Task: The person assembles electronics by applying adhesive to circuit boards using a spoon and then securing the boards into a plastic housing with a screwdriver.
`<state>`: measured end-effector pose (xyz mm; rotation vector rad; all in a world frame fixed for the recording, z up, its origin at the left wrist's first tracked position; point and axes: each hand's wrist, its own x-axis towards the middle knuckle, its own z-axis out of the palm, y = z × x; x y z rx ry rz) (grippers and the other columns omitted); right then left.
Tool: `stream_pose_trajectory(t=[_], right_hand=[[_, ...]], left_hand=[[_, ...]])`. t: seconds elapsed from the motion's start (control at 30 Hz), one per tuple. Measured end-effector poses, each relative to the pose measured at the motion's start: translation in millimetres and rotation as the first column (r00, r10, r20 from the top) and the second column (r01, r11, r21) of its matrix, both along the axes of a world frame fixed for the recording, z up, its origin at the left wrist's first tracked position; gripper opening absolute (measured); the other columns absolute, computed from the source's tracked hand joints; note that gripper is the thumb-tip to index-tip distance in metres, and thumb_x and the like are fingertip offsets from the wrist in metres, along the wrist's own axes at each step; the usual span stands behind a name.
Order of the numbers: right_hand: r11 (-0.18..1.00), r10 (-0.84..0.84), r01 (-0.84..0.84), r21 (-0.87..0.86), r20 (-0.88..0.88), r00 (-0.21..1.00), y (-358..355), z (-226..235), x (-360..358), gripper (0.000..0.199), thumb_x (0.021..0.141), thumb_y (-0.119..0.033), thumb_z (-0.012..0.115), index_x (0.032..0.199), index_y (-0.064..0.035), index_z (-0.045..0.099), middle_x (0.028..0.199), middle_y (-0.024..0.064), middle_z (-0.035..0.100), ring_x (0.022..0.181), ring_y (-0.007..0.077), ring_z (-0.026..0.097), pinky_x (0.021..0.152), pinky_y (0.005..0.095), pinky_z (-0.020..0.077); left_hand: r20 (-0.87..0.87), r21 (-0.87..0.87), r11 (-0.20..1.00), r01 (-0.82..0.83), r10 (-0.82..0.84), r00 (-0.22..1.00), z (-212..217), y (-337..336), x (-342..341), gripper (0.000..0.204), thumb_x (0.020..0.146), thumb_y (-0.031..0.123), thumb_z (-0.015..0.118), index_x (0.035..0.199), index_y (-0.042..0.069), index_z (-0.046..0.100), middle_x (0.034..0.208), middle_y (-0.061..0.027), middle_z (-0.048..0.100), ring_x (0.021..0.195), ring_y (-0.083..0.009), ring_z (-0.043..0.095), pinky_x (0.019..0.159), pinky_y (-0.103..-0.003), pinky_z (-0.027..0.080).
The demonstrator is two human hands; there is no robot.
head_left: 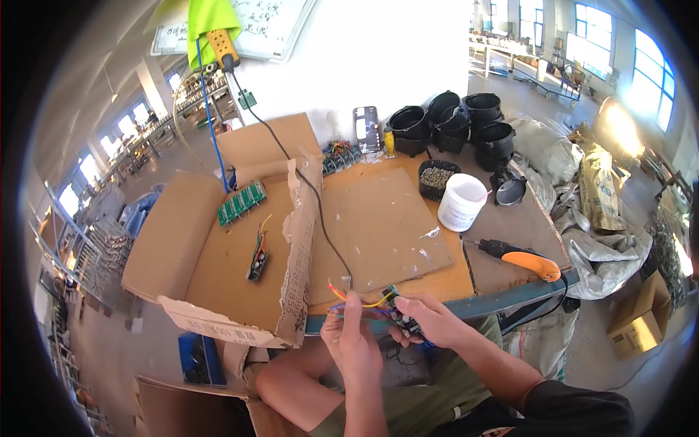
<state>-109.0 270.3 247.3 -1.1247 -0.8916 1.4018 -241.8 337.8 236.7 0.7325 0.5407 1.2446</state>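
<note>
Just off the near edge of the workbench, my right hand (pixel 431 322) grips a small circuit board (pixel 402 317) between thumb and fingers. Colored wires run from the board toward my left hand (pixel 352 342). Its thumb and fingertips are pinched on them, with a yellow wire (pixel 381 300) plainest among them; red and purple ones show too. The wire ends stick out above my left fingertips. Much of the board is hidden by my right fingers. To the left, another wired board (pixel 257 264) lies in an open cardboard box (pixel 295 255), near a row of green circuit boards (pixel 242 203).
An orange-handled, black-barreled corded tool (pixel 526 261) lies at the bench's right. Behind it stand a white tub (pixel 463 204), a black tray of small parts (pixel 437 180) and several black cups (pixel 495 138). A black cable (pixel 317 195) hangs across the box's edge.
</note>
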Motion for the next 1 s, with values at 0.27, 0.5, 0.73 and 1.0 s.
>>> stream_pose_trajectory(t=[0.27, 0.5, 0.73, 1.0], right_hand=[[0.993, -0.103, 0.1, 0.063, 0.054, 0.993, -1.1, -10.0, -7.5, 0.033, 0.106, -0.031, 0.044, 0.104, -0.0014, 0.059, 0.078, 0.0022, 0.06, 0.065, 0.0071, 0.054, 0.053, 0.0216, 0.04], [0.923, -0.304, 0.233, 0.307, 0.21, 0.929, 6.2, -20.9, -8.8, 0.019, 0.097, -0.017, 0.06, 0.092, 0.001, 0.056, 0.072, -0.0023, 0.053, 0.068, 0.0059, 0.047, 0.06, 0.0255, 0.0425], [0.835, -0.445, 0.348, 0.426, 0.151, 0.882, 7.4, -24.7, -16.0, 0.018, 0.093, -0.014, 0.066, 0.089, -0.0012, 0.055, 0.071, -0.0031, 0.053, 0.066, 0.0049, 0.046, 0.057, 0.0263, 0.0405], [0.957, -0.253, 0.276, 0.09, -0.21, 0.944, 2.9, -25.6, -15.0, 0.023, 0.105, -0.025, 0.052, 0.103, -0.0036, 0.058, 0.089, -0.0066, 0.053, 0.083, 0.0023, 0.046, 0.073, 0.0231, 0.043]], left_hand=[[-0.104, 0.111, 0.993, -0.05, 0.062, 0.993, 8.7, -13.3, 3.1, 0.014, 0.088, -0.005, 0.069, 0.096, 0.002, 0.06, 0.089, -0.0064, 0.066, 0.073, -0.0112, 0.062, 0.059, -0.025, 0.051], [-0.266, 0.267, 0.94, -0.213, 0.284, 0.921, 7.3, -33.8, 7.0, 0.007, 0.092, 0.0, 0.067, 0.097, -0.001, 0.062, 0.088, -0.0031, 0.065, 0.078, -0.0054, 0.058, 0.069, -0.02, 0.047], [0.023, 0.09, 0.964, -0.251, 0.25, 0.968, 6.6, -56.0, 25.5, 0.008, 0.097, 0.007, 0.06, 0.092, 0.005, 0.054, 0.072, 0.0009, 0.052, 0.056, -0.0057, 0.041, 0.052, -0.022, 0.03], [-0.056, 0.013, 0.991, -0.133, 0.134, 0.989, -7.5, -35.5, 25.1, 0.006, 0.094, 0.002, 0.063, 0.093, 0.003, 0.058, 0.078, -0.0014, 0.061, 0.066, -0.0077, 0.053, 0.062, -0.022, 0.043]])
